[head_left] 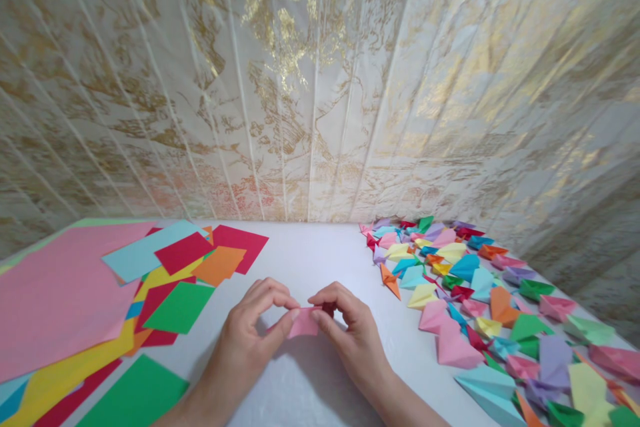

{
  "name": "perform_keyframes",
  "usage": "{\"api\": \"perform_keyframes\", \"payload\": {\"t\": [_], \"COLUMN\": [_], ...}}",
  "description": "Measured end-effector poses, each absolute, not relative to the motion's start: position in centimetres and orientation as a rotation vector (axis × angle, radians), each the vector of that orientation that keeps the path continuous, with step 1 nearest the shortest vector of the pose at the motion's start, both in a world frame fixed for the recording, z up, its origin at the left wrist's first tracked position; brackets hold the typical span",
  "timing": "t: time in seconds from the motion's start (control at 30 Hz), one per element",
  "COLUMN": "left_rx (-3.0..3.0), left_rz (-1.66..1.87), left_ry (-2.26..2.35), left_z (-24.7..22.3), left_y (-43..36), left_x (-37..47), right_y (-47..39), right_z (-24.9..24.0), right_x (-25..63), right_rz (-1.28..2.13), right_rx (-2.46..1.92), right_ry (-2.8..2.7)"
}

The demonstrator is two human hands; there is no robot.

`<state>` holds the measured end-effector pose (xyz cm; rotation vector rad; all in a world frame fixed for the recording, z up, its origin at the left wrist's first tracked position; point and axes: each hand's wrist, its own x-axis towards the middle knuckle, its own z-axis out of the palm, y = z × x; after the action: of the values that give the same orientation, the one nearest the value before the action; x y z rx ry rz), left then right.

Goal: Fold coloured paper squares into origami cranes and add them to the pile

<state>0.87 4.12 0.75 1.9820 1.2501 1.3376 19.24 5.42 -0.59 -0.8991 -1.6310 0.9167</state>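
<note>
A small pink paper piece (303,322) is held up between both hands above the white table, near the bottom centre. My left hand (255,330) pinches its left end between thumb and index finger. At the right end, my right hand (347,323) grips the paper with thumb and fingertips. The paper's top edge looks straight, and its lower part hangs between the thumbs. Parts of both ends are hidden behind the fingers.
Flat coloured sheets, such as a large pink sheet (65,293) and a green square (181,307), overlap on the left. Many small folded paper shapes, including a light blue one (487,390), cover the right side. A gold-patterned curtain (300,93) hangs behind the table (310,253).
</note>
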Motion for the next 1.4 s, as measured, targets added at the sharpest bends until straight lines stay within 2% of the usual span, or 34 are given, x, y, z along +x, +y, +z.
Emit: {"api": "perform_keyframes", "payload": {"t": [0.37,0.5,0.7,1.4], "left_rx": [1.803,1.774,1.823,1.972], "left_rz": [1.271,1.262,1.264,1.261], "left_ry": [1.317,1.335,1.331,1.281], "left_z": [1.4,1.46,1.45,1.45], "left_y": [4.67,4.71,4.64,4.46], "left_x": [0.77,0.73,0.76,0.7], "right_y": [5.53,5.47,5.51,5.25], "right_z": [-0.75,-0.48,-0.27,0.02], "right_x": [19.3,19.34,19.34,19.01], "right_rz": [1.031,0.977,0.884,1.072], "right_rx": [-0.875,-0.877,-0.849,-1.008], "right_ry": [-1.617,-1.69,-1.743,-1.595]}}
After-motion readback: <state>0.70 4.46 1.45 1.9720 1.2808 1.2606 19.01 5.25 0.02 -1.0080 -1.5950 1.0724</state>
